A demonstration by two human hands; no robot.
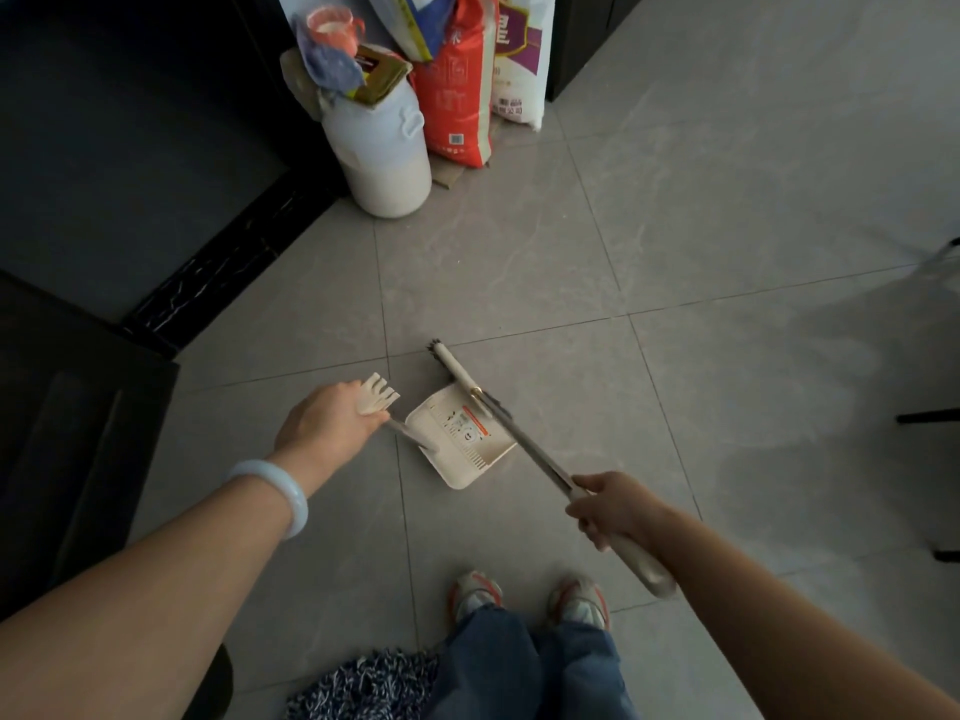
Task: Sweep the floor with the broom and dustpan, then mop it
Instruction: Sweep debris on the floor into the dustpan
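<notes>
Dustpan (460, 443) steadied by left hand (324, 423) gripping its handle, right hand (613, 506) clasping broom (519, 439) shaft, bristles at pan mouth to catch debris.

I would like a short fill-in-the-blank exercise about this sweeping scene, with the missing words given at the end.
1. The right hand grips the handle of the ____.
2. The left hand holds the handle of the cream ____, near its comb-like teeth.
3. A pale bangle sits on the ____ wrist.
4. Beside the white barrel stands a ____ sack with printed text.

Missing words: broom; dustpan; left; red
</notes>
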